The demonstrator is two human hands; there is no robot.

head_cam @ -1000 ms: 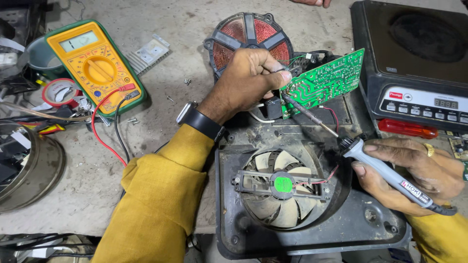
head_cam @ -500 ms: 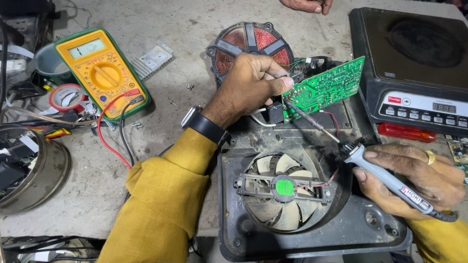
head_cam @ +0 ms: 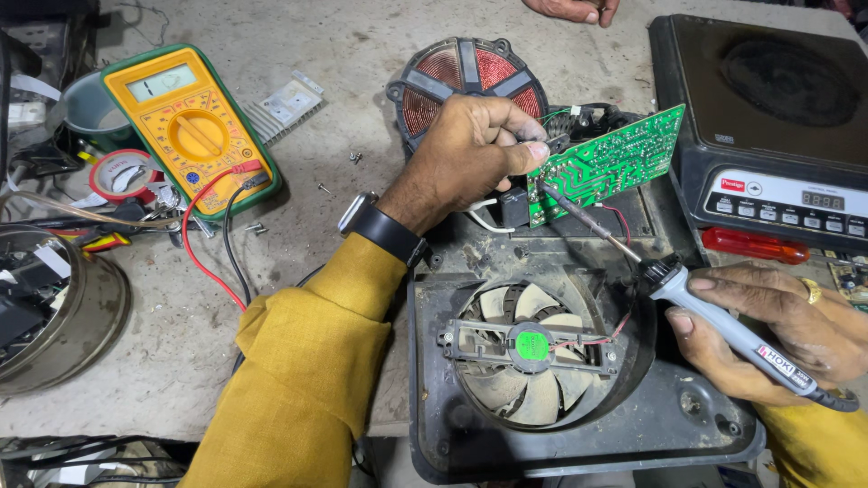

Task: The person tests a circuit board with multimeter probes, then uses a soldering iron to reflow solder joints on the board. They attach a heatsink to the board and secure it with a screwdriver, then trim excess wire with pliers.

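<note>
My left hand [head_cam: 470,154] pinches the left edge of a green circuit board [head_cam: 608,163] and holds it tilted up above an opened black cooker base [head_cam: 579,443]. My right hand [head_cam: 768,330] grips a grey-handled soldering iron [head_cam: 723,330]. Its thin tip [head_cam: 551,192] touches the lower left part of the board, close to my left thumb. A grey cooling fan [head_cam: 532,352] with a green hub sits in the base below. A red and black copper coil disc [head_cam: 466,77] lies behind my left hand.
A yellow multimeter [head_cam: 185,126] with red and black leads lies at the left, beside a red tape roll [head_cam: 122,176] and a metal bowl [head_cam: 63,316]. A black induction cooker [head_cam: 768,117] stands at the right, a red screwdriver [head_cam: 755,244] in front of it. Another person's hand [head_cam: 570,9] shows at the top.
The view has shifted slightly. The board stays held in my left hand and the iron's tip stays at its lower left part; no clear movement of either hand.
</note>
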